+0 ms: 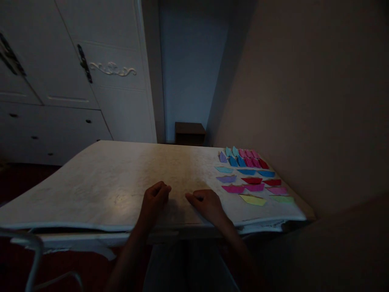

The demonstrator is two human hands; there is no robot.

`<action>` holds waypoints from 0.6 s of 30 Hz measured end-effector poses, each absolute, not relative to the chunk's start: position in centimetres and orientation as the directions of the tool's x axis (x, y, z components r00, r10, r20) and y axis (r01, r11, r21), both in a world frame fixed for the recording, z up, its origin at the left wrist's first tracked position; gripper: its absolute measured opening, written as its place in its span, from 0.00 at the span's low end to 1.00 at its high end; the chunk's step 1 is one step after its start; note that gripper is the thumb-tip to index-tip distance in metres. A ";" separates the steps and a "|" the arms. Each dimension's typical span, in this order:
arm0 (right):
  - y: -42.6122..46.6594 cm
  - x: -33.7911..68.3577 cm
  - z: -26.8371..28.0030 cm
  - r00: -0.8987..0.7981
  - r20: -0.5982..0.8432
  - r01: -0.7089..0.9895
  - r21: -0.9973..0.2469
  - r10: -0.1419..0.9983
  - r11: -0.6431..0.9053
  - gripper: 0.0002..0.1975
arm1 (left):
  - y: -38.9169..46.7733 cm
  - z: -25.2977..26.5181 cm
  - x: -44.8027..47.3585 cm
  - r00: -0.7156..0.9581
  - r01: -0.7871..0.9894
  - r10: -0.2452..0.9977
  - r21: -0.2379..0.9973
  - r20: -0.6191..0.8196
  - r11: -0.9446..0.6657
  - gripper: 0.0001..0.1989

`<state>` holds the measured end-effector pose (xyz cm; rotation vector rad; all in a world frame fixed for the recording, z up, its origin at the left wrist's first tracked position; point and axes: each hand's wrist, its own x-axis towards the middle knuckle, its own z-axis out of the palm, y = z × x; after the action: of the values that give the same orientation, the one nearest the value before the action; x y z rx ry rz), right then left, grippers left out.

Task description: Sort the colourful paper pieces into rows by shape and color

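My left hand (154, 199) is closed in a loose fist above the near middle of the table, and nothing shows in it. A short gap to its right, my right hand (209, 203) is also curled, its thumb pointing left and nothing visible in its fingers. To the right of that hand lie folded paper boats in rough rows. Nearest are a yellow boat (253, 199) and a pink boat (233, 189). Farther over are a light green boat (282, 199), a red boat (252, 180), a purple boat (226, 179) and a blue boat (246, 172). Neither hand touches them.
The pale table (100, 182) has a worn front edge with its covering peeling. A wall (304, 101) borders it on the right. White cupboards (121, 109) stand behind on the left, and a small brown cabinet (190, 128) beyond the far edge. A white metal frame (37, 255) is at lower left.
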<state>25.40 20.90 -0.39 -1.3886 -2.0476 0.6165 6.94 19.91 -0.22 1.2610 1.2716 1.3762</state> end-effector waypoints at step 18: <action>22.0 26.0 -0.6 -0.234 0.154 0.436 -0.866 0.960 0.245 0.26 | 19.9 -0.3 7.2 -0.045 0.248 0.996 0.967 0.075 -0.061 0.25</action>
<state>26.04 21.97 -0.58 -1.2831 -1.7974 0.9203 7.21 19.89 -0.28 1.4183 1.4003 1.1728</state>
